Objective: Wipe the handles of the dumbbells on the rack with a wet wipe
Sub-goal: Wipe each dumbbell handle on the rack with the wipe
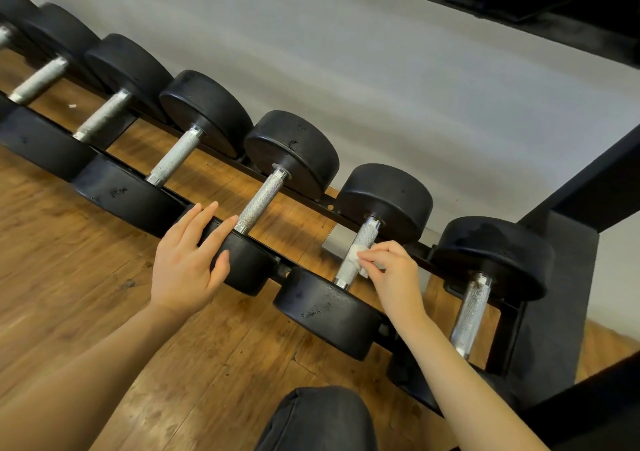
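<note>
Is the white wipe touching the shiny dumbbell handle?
Touching. The head view shows the right hand pressing the wipe against the handle, with no gap between them.

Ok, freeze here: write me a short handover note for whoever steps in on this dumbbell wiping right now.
Right hand: pinches the wet wipe against the handle of the second dumbbell from the right, about midway along it.
Left hand: open, fingers resting on the near head of the third dumbbell from the right.
Rack: a row of dumbbells, handles pointing toward you.
Done: cannot tell which handles are already clean.
Left: finish this handle, then probably work along the row; check the rightmost handle too.
</note>
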